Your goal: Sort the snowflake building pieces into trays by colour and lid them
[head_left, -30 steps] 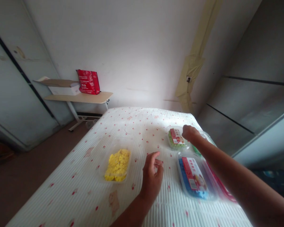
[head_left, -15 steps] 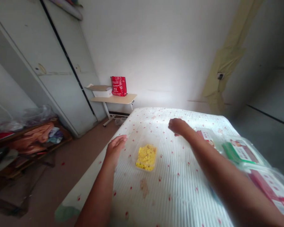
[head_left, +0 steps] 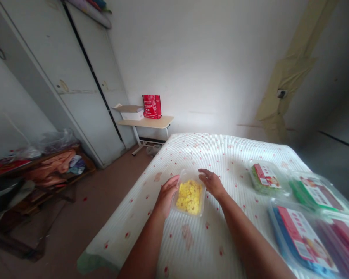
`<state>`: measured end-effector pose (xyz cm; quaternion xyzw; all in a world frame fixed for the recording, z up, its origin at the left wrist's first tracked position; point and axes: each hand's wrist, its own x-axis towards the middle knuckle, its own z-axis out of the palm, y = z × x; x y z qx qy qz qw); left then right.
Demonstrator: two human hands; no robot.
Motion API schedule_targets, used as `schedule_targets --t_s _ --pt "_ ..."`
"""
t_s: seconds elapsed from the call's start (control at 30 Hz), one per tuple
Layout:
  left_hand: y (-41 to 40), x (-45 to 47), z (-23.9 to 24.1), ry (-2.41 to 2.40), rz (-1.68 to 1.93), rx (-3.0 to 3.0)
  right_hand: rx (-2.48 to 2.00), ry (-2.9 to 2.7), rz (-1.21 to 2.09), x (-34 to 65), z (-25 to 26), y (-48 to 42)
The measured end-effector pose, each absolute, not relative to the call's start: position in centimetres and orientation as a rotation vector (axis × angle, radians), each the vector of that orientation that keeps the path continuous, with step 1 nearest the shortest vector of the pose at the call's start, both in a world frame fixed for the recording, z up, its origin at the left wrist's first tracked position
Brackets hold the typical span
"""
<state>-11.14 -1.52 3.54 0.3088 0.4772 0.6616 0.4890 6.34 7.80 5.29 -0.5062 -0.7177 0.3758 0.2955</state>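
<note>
A clear plastic container [head_left: 190, 197] of yellow flower-shaped pieces lies on the patterned cloth in front of me. My left hand [head_left: 166, 192] rests along its left wall, the fingers reaching to the far left corner. At the far right corner, my right hand [head_left: 212, 183] curls its fingers against the rim. Between them the two hands grip the container from both sides. Whether it is lifted off the cloth at all, I cannot tell.
To the right sit labelled clear boxes: one with green contents [head_left: 265, 178], another green one [head_left: 318, 193], a blue one [head_left: 302, 240] and a purple one [head_left: 341, 236]. A small table [head_left: 151, 122] by the wall holds a red bag [head_left: 152, 106] and a white box [head_left: 132, 114].
Both hands have come inward from either side of the yellow container and now touch it. My right hand has moved down and nearer. The view has shifted slightly, showing more of the boxes.
</note>
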Motion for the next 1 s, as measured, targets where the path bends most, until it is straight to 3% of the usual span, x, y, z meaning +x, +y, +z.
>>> schedule_targets --t_s 0.53,1.0 --pt "-1.4 -11.3 3.0 1.076 1.572 0.806 -1.226 -1.316 1.476 5.5 4.7 7.3" --pt "-1.5 -11.4 2.8 1.139 1.542 0.856 -1.199 -1.192 1.489 5.0 4.1 7.3"
